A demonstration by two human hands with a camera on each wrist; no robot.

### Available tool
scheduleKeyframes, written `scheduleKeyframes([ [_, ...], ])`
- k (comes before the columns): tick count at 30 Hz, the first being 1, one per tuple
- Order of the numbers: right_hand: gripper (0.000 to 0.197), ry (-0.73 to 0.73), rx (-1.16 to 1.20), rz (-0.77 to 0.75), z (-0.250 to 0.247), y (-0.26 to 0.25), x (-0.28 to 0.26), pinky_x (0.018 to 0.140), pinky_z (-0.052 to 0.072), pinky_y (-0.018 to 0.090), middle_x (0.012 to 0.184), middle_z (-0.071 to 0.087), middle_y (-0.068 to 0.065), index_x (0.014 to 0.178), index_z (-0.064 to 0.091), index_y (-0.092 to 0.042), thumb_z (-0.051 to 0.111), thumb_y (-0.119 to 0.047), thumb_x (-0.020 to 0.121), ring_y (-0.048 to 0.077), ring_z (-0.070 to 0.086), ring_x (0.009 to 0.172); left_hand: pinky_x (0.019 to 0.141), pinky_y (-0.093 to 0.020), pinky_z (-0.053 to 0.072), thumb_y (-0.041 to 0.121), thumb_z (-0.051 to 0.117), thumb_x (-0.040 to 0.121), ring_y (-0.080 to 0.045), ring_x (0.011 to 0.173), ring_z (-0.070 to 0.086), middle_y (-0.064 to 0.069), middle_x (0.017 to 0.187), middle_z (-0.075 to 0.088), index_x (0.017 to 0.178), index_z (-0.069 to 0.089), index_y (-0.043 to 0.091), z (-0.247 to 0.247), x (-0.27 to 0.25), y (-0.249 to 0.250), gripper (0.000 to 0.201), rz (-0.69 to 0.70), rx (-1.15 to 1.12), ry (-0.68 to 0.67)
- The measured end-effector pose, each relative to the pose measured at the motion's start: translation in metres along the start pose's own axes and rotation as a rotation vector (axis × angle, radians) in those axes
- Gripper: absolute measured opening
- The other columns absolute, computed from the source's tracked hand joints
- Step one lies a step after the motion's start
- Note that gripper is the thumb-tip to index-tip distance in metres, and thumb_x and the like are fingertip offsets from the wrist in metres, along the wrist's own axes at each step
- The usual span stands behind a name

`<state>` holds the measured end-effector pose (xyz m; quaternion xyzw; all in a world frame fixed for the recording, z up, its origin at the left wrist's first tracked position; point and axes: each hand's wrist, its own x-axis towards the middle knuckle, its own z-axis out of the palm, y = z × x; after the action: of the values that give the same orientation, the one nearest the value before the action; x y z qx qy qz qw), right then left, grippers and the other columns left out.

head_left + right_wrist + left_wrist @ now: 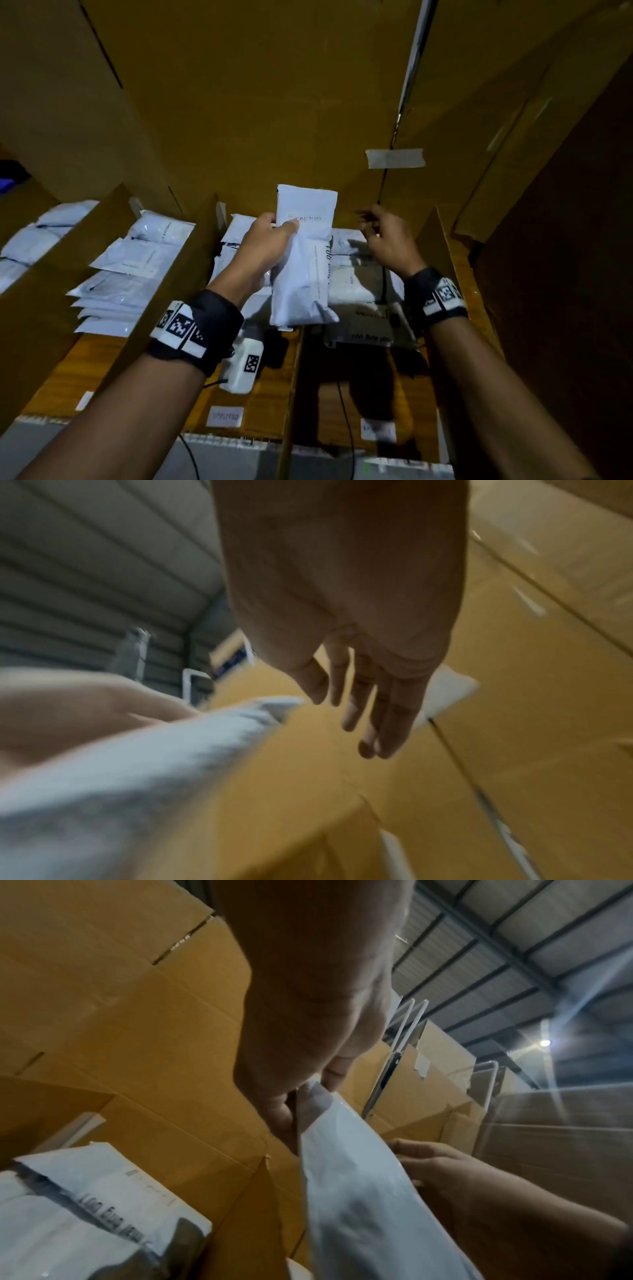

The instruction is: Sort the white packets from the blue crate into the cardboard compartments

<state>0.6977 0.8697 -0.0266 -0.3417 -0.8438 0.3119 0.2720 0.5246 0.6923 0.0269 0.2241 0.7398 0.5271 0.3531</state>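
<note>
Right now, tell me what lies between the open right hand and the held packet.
Nothing: in the head view a bare gap separates the right hand from the packet the left hand grips.

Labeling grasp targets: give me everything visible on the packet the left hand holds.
The white packet is a soft, slightly glossy plastic mailer, long and plump, held roughly upright above the cardboard compartments. Handwriting near its top looks like "Exception"; small print runs down one side. The left hand pinches its upper left edge. The right hand is beside it, fingers loose, apart from it.

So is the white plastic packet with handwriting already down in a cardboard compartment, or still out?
Out: the left hand holds the white plastic packet above the compartments' stacked packets.
</note>
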Motion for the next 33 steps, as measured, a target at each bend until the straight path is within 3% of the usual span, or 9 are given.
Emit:
scheduleKeyframes([
  [4,0.042,0.059,0.097,0.049,-0.027,-0.064,-0.048,0.083,0.050,0.021,0.134,0.064,0.001,0.145,0.052,-0.017,0.062,-0.028,0.106,0.012,0.065,0.106,0.082,-0.041,0.061,0.024,0.059,0.107,-0.020,0.107,0.072,-0.001,0.125,0.072,0.134,0.055,0.015,0.008,-0.020,0.016,0.028,0.034,-0.176,-0.106],
  [8,0.103,-0.043,0.026,0.057,-0.024,-0.086,-0.073,0.099,0.049,0.033,0.154,0.049,0.002,0.160,0.023,-0.023,0.079,-0.065,0.084,0.018,0.054,0.131,0.061,-0.030,0.060,0.012,0.056,0.108,-0.017,0.098,0.075,-0.006,0.126,0.073,0.137,0.057,0.009,0.025,-0.036,0.023,0.029,0.032,-0.302,-0.202],
  [10,0.115,-0.094,-0.041,0.006,-0.019,-0.080,-0.078,0.104,0.050,0.041,0.154,0.047,0.003,0.162,0.015,-0.025,0.084,-0.064,0.078,0.021,0.051,0.135,0.059,-0.029,0.061,0.009,0.055,0.108,-0.017,0.095,0.076,-0.008,0.126,0.073,0.136,0.056,0.007,0.033,-0.042,0.025,0.028,0.020,-0.322,-0.254],
  [13,0.105,-0.059,-0.091,-0.004,-0.024,-0.066,-0.073,0.101,0.054,0.048,0.146,0.053,0.005,0.160,0.019,-0.027,0.078,-0.058,0.078,0.025,0.056,0.130,0.080,-0.036,0.065,0.012,0.059,0.107,-0.023,0.111,0.072,-0.009,0.132,0.069,0.135,0.054,0.009,0.042,-0.036,0.021,0.028,0.056,-0.245,-0.265],
  [15,0.104,-0.024,-0.115,0.029,-0.035,-0.054,-0.062,0.105,0.053,0.049,0.147,0.053,0.007,0.159,0.023,-0.023,0.082,-0.052,0.078,0.026,0.055,0.132,0.096,-0.041,0.059,0.024,0.065,0.104,-0.022,0.116,0.066,-0.003,0.129,0.067,0.131,0.054,0.016,0.040,-0.024,0.011,0.031,0.223,0.113,-0.162],
  [18,0.100,-0.037,-0.227,0.059,-0.047,-0.023,-0.043,0.102,0.053,0.050,0.149,0.050,0.010,0.158,0.026,-0.020,0.087,-0.037,0.081,0.031,0.054,0.132,0.106,-0.042,0.048,0.032,0.065,0.102,-0.028,0.129,0.057,-0.007,0.142,0.060,0.146,0.047,0.015,0.036,-0.005,-0.019,0.052,0.445,0.643,-0.124],
  [22,0.103,-0.226,-0.399,0.050,-0.038,0.025,-0.021,0.092,0.056,0.057,0.145,0.053,0.012,0.156,0.023,-0.028,0.081,-0.042,0.072,0.040,0.059,0.125,0.127,-0.048,0.027,0.038,0.059,0.102,-0.034,0.159,0.022,-0.015,0.173,0.022,0.167,0.013,0.011,0.039,0.013,-0.062,0.085,0.493,0.974,-0.287],
  [26,0.107,-0.435,-0.548,0.041,-0.009,0.059,-0.007,0.091,0.055,0.056,0.139,0.054,0.013,0.157,0.019,-0.028,0.088,-0.029,0.076,0.039,0.060,0.119,0.132,-0.049,0.016,0.036,0.049,0.107,-0.026,0.164,-0.004,-0.011,0.177,-0.012,0.168,-0.006,0.008,0.043,0.010,-0.081,0.087,0.527,1.075,-0.297],
  [33,0.107,-0.583,-0.758,-0.079,0.042,0.083,0.004,0.110,0.034,0.062,0.156,0.040,0.012,0.166,0.011,-0.030,0.077,-0.018,0.082,0.042,0.042,0.137,0.132,-0.047,0.017,0.023,0.049,0.106,-0.030,0.164,-0.001,-0.018,0.176,-0.006,0.167,-0.005,0.002,0.042,0.007,-0.086,0.084,0.607,1.057,-0.272],
])
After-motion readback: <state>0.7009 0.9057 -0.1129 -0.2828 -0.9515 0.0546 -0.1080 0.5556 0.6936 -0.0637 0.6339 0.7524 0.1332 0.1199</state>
